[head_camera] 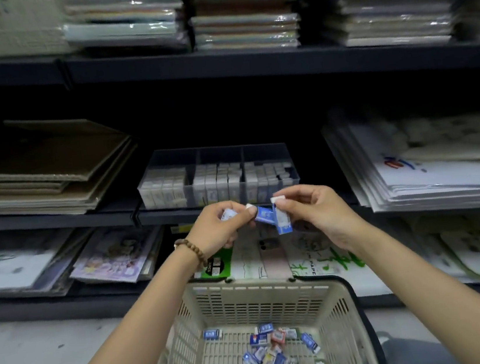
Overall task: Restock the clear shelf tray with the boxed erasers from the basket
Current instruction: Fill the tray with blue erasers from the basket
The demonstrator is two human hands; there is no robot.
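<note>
The clear shelf tray (259, 148) sits on the middle shelf, split into three compartments packed with upright boxed erasers. Just below its front edge, my left hand (218, 227) pinches blue-and-white boxed erasers (263, 215). My right hand (312, 210) pinches another blue boxed eraser (282, 220) by its white end, and it hangs downward. The two hands almost touch. Below them stands the cream plastic basket (261, 304), with several loose boxed erasers (274, 360) in blue, red and yellow lying on its floor.
Flattened cardboard (41, 168) lies left of the tray, and stacked bags and prints (431, 162) lie to its right. Wrapped paper pads (240, 7) fill the top shelf. Magazines (111, 256) and paper bags (319, 257) occupy the lower shelf behind the basket.
</note>
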